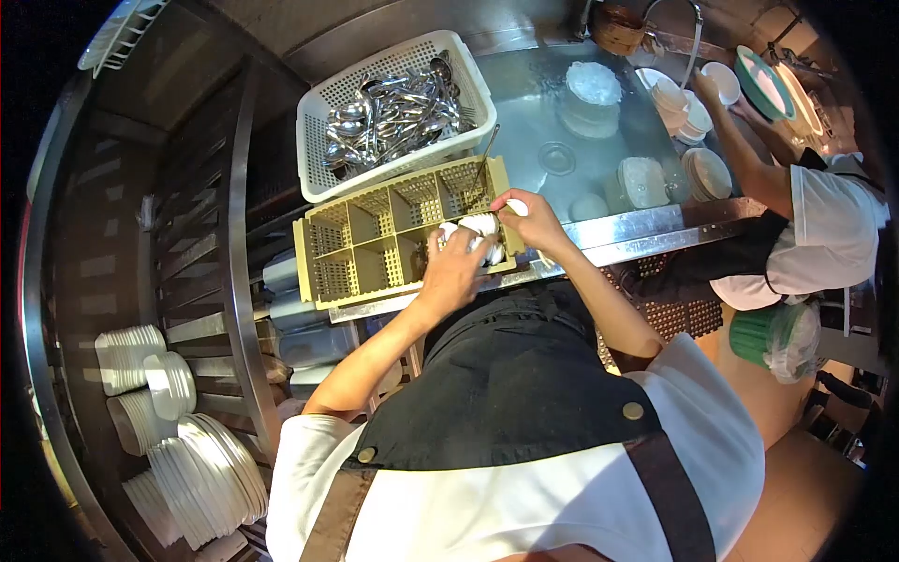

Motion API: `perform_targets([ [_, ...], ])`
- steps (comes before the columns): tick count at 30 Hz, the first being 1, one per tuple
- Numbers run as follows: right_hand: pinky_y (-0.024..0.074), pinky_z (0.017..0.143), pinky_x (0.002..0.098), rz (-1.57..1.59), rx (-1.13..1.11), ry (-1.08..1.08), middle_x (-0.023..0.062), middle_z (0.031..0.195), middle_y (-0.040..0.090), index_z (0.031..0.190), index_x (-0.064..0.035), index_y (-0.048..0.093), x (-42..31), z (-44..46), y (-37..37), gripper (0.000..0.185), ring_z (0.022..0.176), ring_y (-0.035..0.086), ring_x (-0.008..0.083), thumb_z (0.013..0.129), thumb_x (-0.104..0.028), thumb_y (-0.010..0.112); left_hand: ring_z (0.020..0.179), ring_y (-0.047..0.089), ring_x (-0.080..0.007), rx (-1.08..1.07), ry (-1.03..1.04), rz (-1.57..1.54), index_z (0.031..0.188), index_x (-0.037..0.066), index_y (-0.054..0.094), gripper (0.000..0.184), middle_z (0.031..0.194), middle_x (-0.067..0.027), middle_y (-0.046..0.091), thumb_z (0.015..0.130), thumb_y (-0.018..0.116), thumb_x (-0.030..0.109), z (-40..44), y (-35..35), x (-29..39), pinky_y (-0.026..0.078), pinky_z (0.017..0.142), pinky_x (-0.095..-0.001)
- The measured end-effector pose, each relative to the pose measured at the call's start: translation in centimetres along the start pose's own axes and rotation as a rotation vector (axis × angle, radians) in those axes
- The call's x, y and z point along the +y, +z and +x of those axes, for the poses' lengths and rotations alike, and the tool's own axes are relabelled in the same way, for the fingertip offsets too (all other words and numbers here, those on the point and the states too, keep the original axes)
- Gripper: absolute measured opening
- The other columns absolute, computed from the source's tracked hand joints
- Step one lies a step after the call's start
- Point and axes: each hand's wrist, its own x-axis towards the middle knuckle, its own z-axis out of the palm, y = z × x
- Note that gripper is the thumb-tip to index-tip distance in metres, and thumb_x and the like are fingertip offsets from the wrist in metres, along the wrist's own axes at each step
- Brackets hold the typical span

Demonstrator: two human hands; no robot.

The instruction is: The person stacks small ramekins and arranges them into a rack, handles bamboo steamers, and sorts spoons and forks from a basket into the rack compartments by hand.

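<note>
While the left hand [456,272] covers white spoons [480,223], the right hand [536,225] pinches a single spoon [516,207]

Because the left fingers bend over the bunch, I cannot tell from here whether they grip it or only touch it. The right fingers are closed narrowly on the single spoon, near the right end of the yellow rack [302,258]. The bunch sits in that rack's near right compartment. To handle it well, I'd keep the spoons lying one way, press lightly with the left, and avoid knocking them together, since they look like china and could chip. A thin metal handle [489,150] rises, tilted, at the far right compartment; knuckles should stay wide of it.

Just beyond the rack, a white basket [309,150] holds heaped metal cutlery [393,117]. Right of that lies the sink [524,103], with stacked dishes [592,103] in its water. Farther right, a co-worker's hand [707,87] is beside a white bowl [722,82]. Well off to the left, plates [211,468] stand stacked.
</note>
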Motion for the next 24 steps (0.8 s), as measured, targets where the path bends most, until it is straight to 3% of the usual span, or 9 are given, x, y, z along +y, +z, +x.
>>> perform_targets([
  [2,0.0452,0.085,0.0294,0.005,0.003,-0.026,0.0086,0.093,0.068,0.094,-0.0053,0.067,0.3,0.0,0.1,0.014,0.090,0.063,0.0192,0.082,-0.008,0.060,0.101,0.053,-0.0247,-0.073,-0.131,0.146,0.125,0.011,0.049,0.076,0.107,-0.0073,0.054,0.058,0.082,0.023,0.7,-0.5,2.3,0.030,0.097,-0.0515],
  [4,0.0453,0.085,0.0295,0.008,0.015,-0.063,0.0088,0.093,0.068,0.093,-0.0055,0.067,0.4,0.4,0.1,0.014,0.090,0.063,0.0195,0.081,-0.007,0.060,0.100,0.054,-0.0254,-0.006,-0.131,0.144,0.117,0.012,0.054,0.070,0.097,-0.0084,0.055,0.056,0.083,0.029,1.3,-0.1,1.8,0.031,0.095,-0.0517],
  [10,0.0459,0.084,0.0288,0.077,0.026,-0.068,0.0078,0.094,0.069,0.093,-0.0048,0.067,0.7,0.2,0.1,0.015,0.089,0.063,0.0173,0.080,-0.005,0.062,0.093,0.058,-0.0240,0.015,-0.057,-0.143,0.105,0.014,0.060,0.057,0.090,-0.0042,0.058,0.055,0.083,0.025,1.0,0.0,-0.6,0.030,0.094,-0.0498],
  [12,0.0461,0.083,0.0284,0.231,0.019,0.069,0.0070,0.094,0.069,0.093,-0.0037,0.067,0.5,0.0,0.0,0.014,0.090,0.062,0.0158,0.080,-0.007,0.063,0.092,0.057,-0.0250,0.017,-0.079,-0.142,0.104,0.013,0.060,0.055,0.089,-0.0045,0.058,0.056,0.083,0.023,1.0,-0.1,0.7,0.029,0.095,-0.0511],
  [14,0.0459,0.082,0.0280,0.150,0.029,0.025,0.0066,0.092,0.068,0.095,-0.0034,0.066,0.3,-0.3,0.1,0.014,0.088,0.061,0.0143,0.082,-0.005,0.063,0.092,0.058,-0.0262,0.135,-0.183,0.019,0.104,0.013,0.060,0.054,0.086,-0.0044,0.059,0.056,0.083,0.018,1.0,-0.2,2.4,0.029,0.095,-0.0499],
  [16,0.0457,0.080,0.0276,0.072,0.040,-0.023,0.0062,0.089,0.067,0.096,-0.0030,0.065,0.1,-0.4,-0.2,0.014,0.086,0.059,0.0128,0.083,-0.004,0.062,0.096,0.058,-0.0265,0.073,-0.184,-0.029,0.105,0.012,0.059,0.055,0.091,-0.0051,0.060,0.056,0.084,0.018,0.6,0.3,1.4,0.028,0.097,-0.0503],
  [19,0.0474,0.080,0.0310,-0.150,0.025,-0.137,0.0117,0.100,0.066,0.099,-0.0069,0.066,-0.6,-1.4,-0.9,0.017,0.089,0.063,0.0214,0.082,-0.007,0.064,0.091,0.057,-0.0272,0.047,-0.100,-0.208,0.106,0.007,0.058,0.055,0.097,-0.0070,0.060,0.057,0.082,0.017,0.5,-0.3,0.2,0.031,0.096,-0.0475],
  [21,0.0486,0.083,0.0370,-0.475,0.080,-0.311,0.0179,0.119,0.058,0.103,-0.0125,0.067,-1.8,-3.1,-1.3,0.021,0.096,0.063,0.0333,0.082,-0.012,0.064,0.093,0.057,-0.0271,0.039,-0.123,-0.252,0.107,0.008,0.058,0.056,0.097,-0.0071,0.060,0.057,0.082,0.016,0.4,-0.2,0.1,0.032,0.093,-0.0458],
  [24,0.0484,0.085,0.0437,-0.630,-0.027,-0.272,0.0208,0.130,0.049,0.104,-0.0181,0.068,-2.6,-5.3,-0.9,0.028,0.097,0.061,0.0401,0.078,-0.010,0.063,0.097,0.056,-0.0269,0.047,-0.129,-0.303,0.110,0.008,0.057,0.060,0.099,-0.0069,0.060,0.056,0.083,0.014,0.5,-0.4,0.3,0.034,0.086,-0.0412],
])
